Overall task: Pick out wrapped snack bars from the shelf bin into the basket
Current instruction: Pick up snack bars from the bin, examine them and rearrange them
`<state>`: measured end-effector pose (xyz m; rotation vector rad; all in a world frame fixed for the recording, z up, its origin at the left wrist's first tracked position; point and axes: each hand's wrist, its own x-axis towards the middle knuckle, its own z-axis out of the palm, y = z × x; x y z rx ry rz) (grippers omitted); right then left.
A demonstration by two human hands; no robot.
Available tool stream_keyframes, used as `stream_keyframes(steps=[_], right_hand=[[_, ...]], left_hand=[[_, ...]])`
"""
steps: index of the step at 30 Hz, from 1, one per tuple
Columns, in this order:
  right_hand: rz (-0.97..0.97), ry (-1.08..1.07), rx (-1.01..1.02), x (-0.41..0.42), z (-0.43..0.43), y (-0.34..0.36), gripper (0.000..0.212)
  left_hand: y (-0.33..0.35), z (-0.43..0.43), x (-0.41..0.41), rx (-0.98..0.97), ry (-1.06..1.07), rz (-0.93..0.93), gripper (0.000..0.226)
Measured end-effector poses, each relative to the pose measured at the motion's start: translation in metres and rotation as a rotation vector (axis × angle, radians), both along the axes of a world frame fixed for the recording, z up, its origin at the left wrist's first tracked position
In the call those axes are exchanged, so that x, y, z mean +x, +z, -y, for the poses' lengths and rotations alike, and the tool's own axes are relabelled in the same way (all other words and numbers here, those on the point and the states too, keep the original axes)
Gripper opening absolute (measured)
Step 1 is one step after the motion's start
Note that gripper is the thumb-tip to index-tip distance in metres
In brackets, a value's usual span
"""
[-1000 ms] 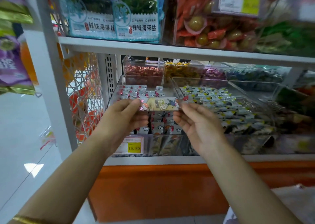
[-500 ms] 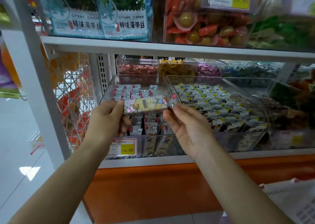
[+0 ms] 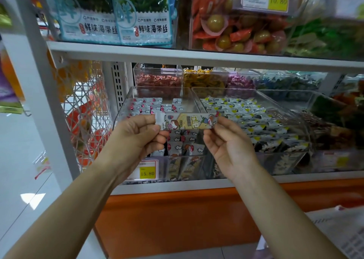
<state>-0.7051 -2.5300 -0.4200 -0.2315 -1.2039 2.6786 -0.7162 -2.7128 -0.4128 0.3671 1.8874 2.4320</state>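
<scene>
- Film on the snack bar [image 3: 187,121] looks thin and glossy, so I judge the bar to be light, a little slippery, and easy to crush in its middle. The flat sealed ends seem the safer places to take hold.
- The bar lies level between the two grips, out of the shelf bin [image 3: 123,111], which stands just behind and below it.
- The left hand [image 3: 136,138] pinches the left sealed end between the thumb and the curled fingers, closed quite firmly.
- The right hand [image 3: 226,146] pinches the right end with the fingertips only. Its other fingers are loosely spread below the bar.
- Right of the grip stands a neighbour bin [image 3: 295,120] with yellow-marked packets.
- The basket I cannot find with certainty. A pale shape low and right of the grip is too unclear.
</scene>
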Motion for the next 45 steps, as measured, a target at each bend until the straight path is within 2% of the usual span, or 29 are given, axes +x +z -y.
stream_keyframes(steps=[5,8,10,13,16,20,22,26,31,34,38,45], right_hand=[[-0.055,0.033,0.131,0.001,-0.001,0.000,0.010],[-0.103,0.005,0.291,0.001,-0.002,-0.002,0.030],[-0.128,0.008,0.334,0.001,-0.003,-0.002,0.034],[-0.136,0.051,0.300,-0.001,-0.002,-0.003,0.021],[-0.154,0.043,0.474,0.000,0.000,-0.006,0.006],[-0.183,0.022,0.595,-0.001,0.002,-0.009,0.021],[-0.209,0.003,0.663,0.000,0.003,-0.009,0.019],[-0.218,-0.060,0.657,0.001,0.002,-0.009,0.017],[-0.197,-0.162,0.757,0.004,0.003,-0.007,0.021],[-0.220,-0.140,0.793,0.005,0.002,-0.005,0.022],[-0.260,-0.077,0.812,0.005,0.000,-0.003,0.025],[-0.274,0.009,0.819,0.003,-0.004,-0.005,0.026]], left_hand=[[-0.006,0.002,-0.001,-0.163,0.088,-0.098,0.022],[-0.006,0.004,-0.005,-0.178,0.090,-0.039,0.023],[-0.004,0.004,-0.006,-0.129,0.050,0.042,0.022],[-0.006,0.003,-0.003,-0.167,0.073,-0.004,0.017],[-0.007,0.003,-0.002,-0.165,0.121,-0.039,0.017],[-0.006,0.002,-0.003,-0.175,0.088,-0.059,0.030],[-0.006,0.002,-0.002,-0.206,0.072,-0.086,0.035],[-0.003,0.002,0.001,-0.289,0.056,-0.142,0.031],[-0.001,-0.003,0.006,-0.398,0.035,-0.169,0.029],[0.002,-0.001,0.006,-0.385,0.046,-0.153,0.025],[0.007,0.007,0.005,-0.427,-0.042,-0.160,0.043],[0.013,0.023,0.003,-0.547,-0.217,-0.147,0.029]])
